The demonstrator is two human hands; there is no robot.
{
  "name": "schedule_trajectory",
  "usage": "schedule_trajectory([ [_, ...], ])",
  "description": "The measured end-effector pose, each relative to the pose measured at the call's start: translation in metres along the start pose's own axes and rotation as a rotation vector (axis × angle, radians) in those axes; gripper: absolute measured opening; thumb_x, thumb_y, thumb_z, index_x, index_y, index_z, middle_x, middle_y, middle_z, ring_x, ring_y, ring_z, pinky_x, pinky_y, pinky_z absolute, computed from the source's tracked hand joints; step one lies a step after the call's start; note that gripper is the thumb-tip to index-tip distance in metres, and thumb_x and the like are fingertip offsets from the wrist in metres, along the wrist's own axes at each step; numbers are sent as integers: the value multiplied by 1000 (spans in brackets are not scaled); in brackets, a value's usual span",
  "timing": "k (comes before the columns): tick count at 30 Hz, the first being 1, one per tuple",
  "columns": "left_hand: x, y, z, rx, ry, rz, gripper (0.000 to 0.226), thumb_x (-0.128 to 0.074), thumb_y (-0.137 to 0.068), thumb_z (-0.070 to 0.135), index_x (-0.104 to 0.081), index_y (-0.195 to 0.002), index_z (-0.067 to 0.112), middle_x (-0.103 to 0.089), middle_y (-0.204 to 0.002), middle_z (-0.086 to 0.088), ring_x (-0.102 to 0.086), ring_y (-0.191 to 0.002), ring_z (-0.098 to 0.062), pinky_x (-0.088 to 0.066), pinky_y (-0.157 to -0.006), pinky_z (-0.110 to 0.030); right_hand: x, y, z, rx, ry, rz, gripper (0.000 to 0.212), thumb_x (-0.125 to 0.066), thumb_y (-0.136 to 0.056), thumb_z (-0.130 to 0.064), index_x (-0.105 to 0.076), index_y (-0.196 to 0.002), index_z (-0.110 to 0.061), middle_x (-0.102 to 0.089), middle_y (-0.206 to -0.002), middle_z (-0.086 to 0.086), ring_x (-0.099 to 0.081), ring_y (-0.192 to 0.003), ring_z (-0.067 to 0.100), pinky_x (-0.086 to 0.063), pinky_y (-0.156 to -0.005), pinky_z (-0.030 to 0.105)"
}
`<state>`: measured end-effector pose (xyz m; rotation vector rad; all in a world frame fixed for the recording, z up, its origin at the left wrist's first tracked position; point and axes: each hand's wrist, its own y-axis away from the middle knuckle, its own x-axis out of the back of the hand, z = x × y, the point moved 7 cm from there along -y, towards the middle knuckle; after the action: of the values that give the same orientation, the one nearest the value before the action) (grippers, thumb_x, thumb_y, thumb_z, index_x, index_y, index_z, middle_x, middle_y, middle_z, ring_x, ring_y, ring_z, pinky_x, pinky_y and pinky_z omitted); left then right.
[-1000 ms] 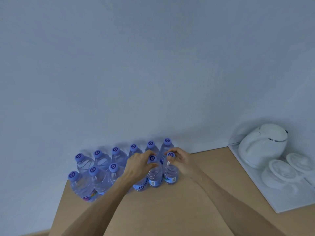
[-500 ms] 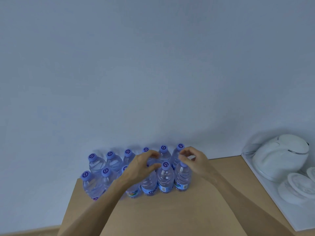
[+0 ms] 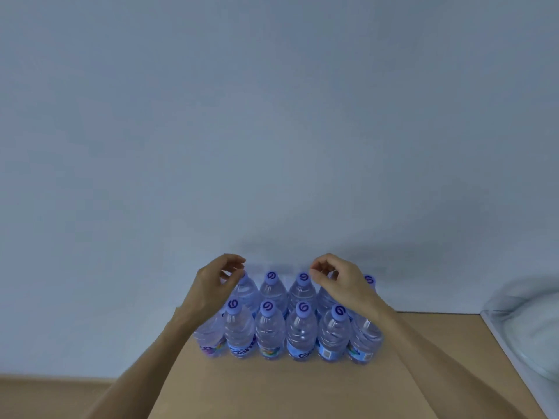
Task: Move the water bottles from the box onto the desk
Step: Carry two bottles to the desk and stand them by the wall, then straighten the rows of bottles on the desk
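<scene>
Several clear water bottles (image 3: 300, 331) with purple caps stand upright in two rows on the wooden desk (image 3: 272, 388), against the wall. My left hand (image 3: 211, 285) hovers over the left end of the back row, fingers loosely curled, thumb next to a cap. My right hand (image 3: 341, 282) hangs over the right part of the back row, fingertips close together beside another cap. I see nothing held between the fingers of either hand. My arms hide a bottle at each end of the front row in part. No box is in view.
A white tray (image 3: 496, 334) lies at the desk's right edge with a blurred white kettle (image 3: 535, 328) on it. A plain wall (image 3: 272, 146) rises right behind the bottles. Bare desk surface stretches in front of the bottles, and the desk's left edge falls away to the floor (image 3: 45, 394).
Both hands have left the front-row caps and risen to the back row, spreading apart. The view has shifted, so the bottles sit more centred and the kettle is nearly out of frame.
</scene>
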<state>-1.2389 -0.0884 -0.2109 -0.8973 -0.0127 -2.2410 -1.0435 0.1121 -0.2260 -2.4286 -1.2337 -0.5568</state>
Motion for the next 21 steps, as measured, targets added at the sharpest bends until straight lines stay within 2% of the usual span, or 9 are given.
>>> schedule_trajectory([
  [3,29,-9,-34,81,-114,-11,22,-65,-91,19,-62,-111,26,-63,-110,10,-60,-90,-4,-44,-74,-10,-33,-18,-16,25,66,-97,5,-65,-92,-32,-65,-97,-33,-66,-90,-21,-61,-86,-2,-44,-73,10],
  [7,46,-13,-74,155,-293,-134,34,-68,-89,25,-57,-121,26,-56,-118,5,-58,-92,-11,-44,-72,-15,-83,-43,-38,61,146,-206,15,-65,-92,-31,-64,-107,-26,-67,-99,-13,-60,-93,-3,-43,-78,8],
  [12,45,-16,-95,174,-318,-212,41,-72,-85,28,-56,-123,22,-60,-116,4,-61,-87,-9,-44,-68,-10,-136,-67,-51,17,315,-282,42,-68,-89,-41,-58,-123,-20,-62,-109,-5,-59,-98,13,-50,-88,31],
  [16,31,-20,-99,192,-265,-226,37,-77,-78,34,-60,-108,20,-63,-102,7,-60,-81,-8,-43,-64,-13,-155,-77,-49,-40,434,-203,47,-70,-84,-49,-57,-115,-16,-58,-109,0,-57,-91,18,-50,-80,33],
  [21,27,-25,-102,196,-242,-124,28,-78,-75,34,-60,-93,22,-65,-91,10,-59,-76,-10,-41,-59,-17,-168,-77,-44,-50,520,-134,44,-72,-83,-47,-55,-100,-10,-57,-101,5,-55,-83,22,-46,-70,32],
])
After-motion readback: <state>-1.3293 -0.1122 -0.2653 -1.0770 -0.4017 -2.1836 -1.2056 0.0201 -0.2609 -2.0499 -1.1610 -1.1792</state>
